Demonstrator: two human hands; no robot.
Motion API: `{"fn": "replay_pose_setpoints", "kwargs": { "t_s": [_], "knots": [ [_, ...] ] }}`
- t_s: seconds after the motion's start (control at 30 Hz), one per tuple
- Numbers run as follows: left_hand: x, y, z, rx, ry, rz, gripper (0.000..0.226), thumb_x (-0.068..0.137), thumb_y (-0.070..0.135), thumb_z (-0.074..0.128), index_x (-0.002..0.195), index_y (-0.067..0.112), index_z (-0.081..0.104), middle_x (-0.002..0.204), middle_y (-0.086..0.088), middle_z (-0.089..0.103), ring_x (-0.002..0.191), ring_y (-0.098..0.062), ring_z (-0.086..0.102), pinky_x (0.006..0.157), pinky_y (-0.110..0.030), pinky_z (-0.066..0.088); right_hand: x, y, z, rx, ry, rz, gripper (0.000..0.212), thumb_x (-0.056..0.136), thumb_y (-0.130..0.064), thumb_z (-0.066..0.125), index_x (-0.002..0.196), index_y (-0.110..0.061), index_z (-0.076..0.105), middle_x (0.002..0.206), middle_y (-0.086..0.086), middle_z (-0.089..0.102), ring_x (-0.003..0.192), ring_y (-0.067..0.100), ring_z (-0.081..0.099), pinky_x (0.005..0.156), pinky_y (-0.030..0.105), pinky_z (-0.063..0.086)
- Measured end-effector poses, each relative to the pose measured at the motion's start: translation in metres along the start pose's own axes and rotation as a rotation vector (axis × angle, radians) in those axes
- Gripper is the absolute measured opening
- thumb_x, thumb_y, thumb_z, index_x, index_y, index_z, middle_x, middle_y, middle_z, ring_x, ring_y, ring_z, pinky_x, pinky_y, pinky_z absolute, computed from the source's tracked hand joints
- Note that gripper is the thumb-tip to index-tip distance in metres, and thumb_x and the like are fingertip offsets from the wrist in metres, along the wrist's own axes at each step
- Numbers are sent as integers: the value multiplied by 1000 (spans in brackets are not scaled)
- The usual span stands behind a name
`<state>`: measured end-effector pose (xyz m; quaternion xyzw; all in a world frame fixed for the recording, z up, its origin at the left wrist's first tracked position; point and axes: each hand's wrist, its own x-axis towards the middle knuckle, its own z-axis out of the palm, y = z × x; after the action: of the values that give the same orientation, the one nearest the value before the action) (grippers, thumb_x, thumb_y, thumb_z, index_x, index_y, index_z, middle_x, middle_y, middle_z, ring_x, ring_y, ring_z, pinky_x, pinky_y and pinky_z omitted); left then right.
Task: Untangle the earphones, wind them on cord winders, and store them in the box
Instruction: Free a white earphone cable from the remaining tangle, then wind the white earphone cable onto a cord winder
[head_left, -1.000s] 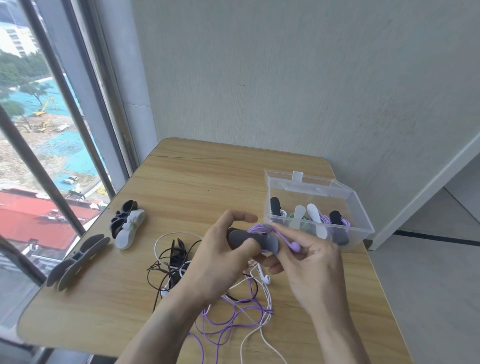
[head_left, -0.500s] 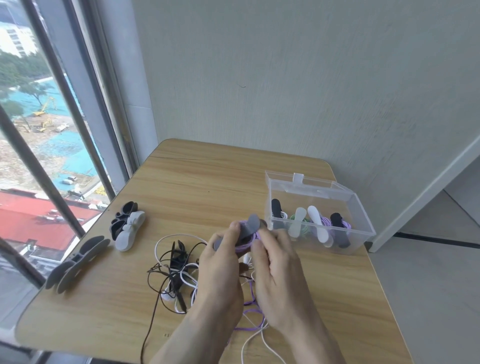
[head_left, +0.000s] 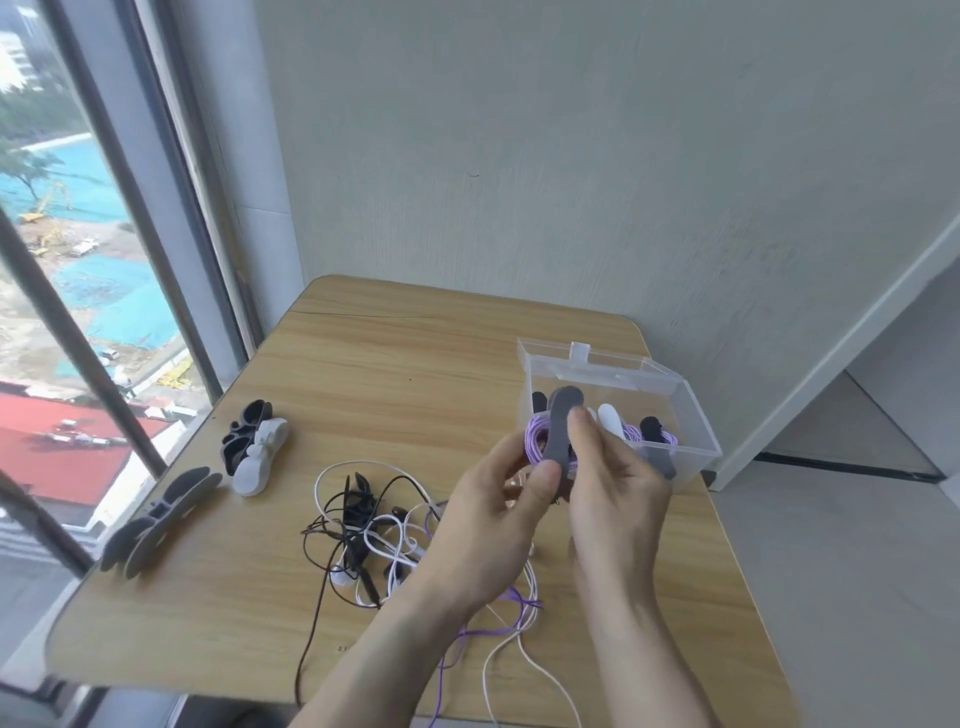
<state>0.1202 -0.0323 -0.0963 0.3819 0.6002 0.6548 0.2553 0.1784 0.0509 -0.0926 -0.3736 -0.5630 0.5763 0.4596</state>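
Observation:
Both hands hold a grey cord winder (head_left: 561, 430) upright above the table, with purple earphone cord (head_left: 536, 442) coiled round its middle. My left hand (head_left: 488, 525) grips its lower end between thumb and fingers. My right hand (head_left: 613, 499) pinches its right side. Loose purple cord (head_left: 488, 631) trails from below my hands to the table's front edge. A tangle of black and white earphones (head_left: 371, 530) lies left of my hands. The clear plastic box (head_left: 691, 457) stands open behind the winder, with several wound winders inside.
Spare winders lie at the table's left: a black and a white one (head_left: 254, 447), and grey ones (head_left: 156, 519) near the edge. The wooden table (head_left: 395, 364) meets a window on the left and a wall behind. Floor drops away to the right.
The winder has turned from lying sideways to standing upright and has risen toward the box. More purple cord is wound on it and less lies loose on the table.

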Motion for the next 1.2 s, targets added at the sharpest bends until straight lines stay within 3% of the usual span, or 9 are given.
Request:
{"fn": "replay_pose_setpoints", "kwargs": {
  "t_s": [0.2,0.27,0.3,0.4,0.67,0.83,1.03,1.13,1.2],
  "knots": [
    [1,-5,-8,302,-20,37,38,93,35,66,130,36,58,120,20,61,119,6,51,101,-25,44,16,-6,-3,135,96,106,26,88,-19,72,63,-11,76,62,4,68,62,13,59,64,29,49],
    [2,-6,-15,403,40,74,34,95,29,63,129,32,58,120,19,57,118,7,48,102,-23,42,44,-7,-14,-115,158,-118,35,84,-27,72,72,5,65,60,19,51,63,8,46,63,27,39],
    [2,-6,-19,451,76,94,31,96,26,61,127,29,59,119,17,58,117,4,49,101,-23,41,61,-9,-23,-279,184,-255,40,84,-26,69,72,7,51,56,-7,38,61,8,35,59,26,33],
    [1,-3,-34,609,138,155,21,97,27,54,114,23,65,114,13,62,113,-6,50,97,-23,39,113,-20,-40,-742,165,-534,39,84,-20,59,57,-4,35,67,6,19,64,12,18,52,32,23],
    [-1,-7,-59,828,93,35,28,99,29,52,125,19,59,125,6,61,123,-18,44,102,-33,35,156,-3,-21,-1273,-263,13,40,87,-17,63,55,-17,39,60,6,44,58,24,41,53,29,33],
    [-5,-6,-72,892,78,-16,29,99,35,51,123,21,60,123,5,60,124,-18,41,99,-31,33,146,-22,-24,-1484,-385,-63,39,103,-22,37,65,-13,37,87,12,44,81,27,39,68,31,30],
    [-4,9,-99,1037,150,-142,41,97,40,53,133,21,54,138,-4,50,132,-26,34,104,-40,30,69,-51,-25,-986,-279,-503,21,99,-17,54,90,-11,72,84,3,74,83,24,66,74,36,51],
    [-4,12,-114,1099,129,-339,61,92,49,58,142,18,42,143,-13,41,133,-32,32,106,-44,32,20,-48,-13,-850,-600,-320,12,94,-33,65,101,-26,71,87,-16,71,77,1,65,69,17,48],
    [-5,9,-120,1136,44,-515,74,89,57,61,144,15,37,142,-17,39,133,-34,35,104,-43,36,0,-34,-12,-985,-856,-102,44,83,-50,74,123,-39,59,102,-20,63,81,-1,63,75,19,49]
  ]
}}
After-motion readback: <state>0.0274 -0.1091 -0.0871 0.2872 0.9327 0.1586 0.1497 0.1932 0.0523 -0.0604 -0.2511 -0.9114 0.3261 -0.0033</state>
